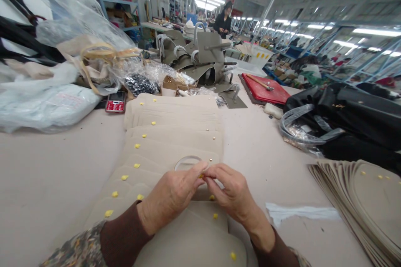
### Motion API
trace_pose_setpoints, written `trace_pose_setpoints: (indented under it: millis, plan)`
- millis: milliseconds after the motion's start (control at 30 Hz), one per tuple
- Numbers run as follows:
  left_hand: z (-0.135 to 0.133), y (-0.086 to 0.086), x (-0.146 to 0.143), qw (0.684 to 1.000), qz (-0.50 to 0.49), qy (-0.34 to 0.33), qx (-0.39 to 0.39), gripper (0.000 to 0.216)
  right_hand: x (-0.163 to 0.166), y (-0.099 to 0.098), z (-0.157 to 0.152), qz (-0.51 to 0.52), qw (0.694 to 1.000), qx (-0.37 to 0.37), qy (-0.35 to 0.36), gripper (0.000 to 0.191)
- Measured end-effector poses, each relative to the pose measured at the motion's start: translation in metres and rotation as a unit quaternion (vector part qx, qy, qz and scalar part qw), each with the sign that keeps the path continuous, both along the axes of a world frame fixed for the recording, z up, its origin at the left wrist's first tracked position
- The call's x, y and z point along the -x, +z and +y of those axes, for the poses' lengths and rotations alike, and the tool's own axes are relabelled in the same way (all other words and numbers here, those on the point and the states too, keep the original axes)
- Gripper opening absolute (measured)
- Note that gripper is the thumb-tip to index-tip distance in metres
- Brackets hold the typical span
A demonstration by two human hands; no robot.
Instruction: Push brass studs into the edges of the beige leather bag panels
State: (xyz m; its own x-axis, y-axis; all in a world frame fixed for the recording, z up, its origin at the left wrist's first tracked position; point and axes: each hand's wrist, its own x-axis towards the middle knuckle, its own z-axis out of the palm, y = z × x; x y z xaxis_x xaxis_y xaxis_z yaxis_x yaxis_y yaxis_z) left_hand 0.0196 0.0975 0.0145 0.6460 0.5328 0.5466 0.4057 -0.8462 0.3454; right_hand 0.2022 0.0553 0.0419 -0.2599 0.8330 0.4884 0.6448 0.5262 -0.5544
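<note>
My left hand (171, 198) and my right hand (233, 192) meet fingertip to fingertip over a row of overlapping beige leather pieces (175, 133). Both pinch a small yellow bit (202, 175) between them, too small to name. Just beyond my fingers lies a clear round ring (187, 162) on the leather. Small yellow stickers (137, 146) run down the left edges of the pieces, and small metal studs (211, 159) sit on the right side. The nearest piece (194, 242) lies under my wrists.
A fanned stack of beige pieces (366, 204) lies at right, black bags (351, 112) behind it. Plastic bags (62, 50) and a red phone (115, 102) sit at left. A red pad with a hammer (265, 89), grey bag parts (203, 58), a white strip (300, 212). A person stands far back.
</note>
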Motion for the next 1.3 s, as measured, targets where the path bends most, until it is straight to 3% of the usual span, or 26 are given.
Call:
trace_pose_setpoints:
  millis: [200,300,400,533,600,700,800,933,1133,1300]
  plan:
    - [-0.001,0.005,0.001,0.996,0.034,-0.01,0.082,0.019,0.003,-0.013,0.001,-0.024,0.997,-0.057,-0.037,0.018]
    - [0.003,0.008,-0.001,0.995,0.044,-0.003,0.089,0.018,0.007,-0.017,0.0,-0.006,0.996,-0.051,-0.072,0.017]
    - [0.005,0.01,-0.007,0.999,0.017,0.006,0.033,0.022,0.01,-0.018,0.001,0.091,0.986,0.064,-0.125,0.014]
    - [0.005,0.009,-0.014,1.0,-0.009,0.002,-0.02,0.02,0.0,-0.026,0.013,0.286,0.902,0.253,-0.202,0.015]
    - [0.006,0.007,-0.016,0.999,0.027,0.02,-0.027,0.019,-0.012,-0.034,0.021,0.329,0.868,0.296,-0.225,0.021]
    - [0.009,0.0,-0.017,0.987,0.146,0.059,-0.024,0.017,-0.028,-0.044,0.031,0.335,0.852,0.337,-0.221,0.03]
    - [0.011,-0.007,-0.019,0.971,0.229,0.068,-0.012,0.014,-0.033,-0.048,0.037,0.305,0.862,0.347,-0.209,0.032]
    - [0.011,-0.012,-0.022,0.965,0.255,0.065,0.008,0.01,-0.029,-0.046,0.04,0.24,0.88,0.351,-0.211,0.028]
    - [0.01,-0.009,-0.02,0.962,0.262,0.051,0.046,0.008,-0.02,-0.04,0.047,0.044,0.938,0.261,-0.225,0.019]
    - [0.01,-0.008,-0.019,0.96,0.271,0.052,0.047,0.008,-0.019,-0.042,0.046,-0.006,0.945,0.212,-0.248,0.015]
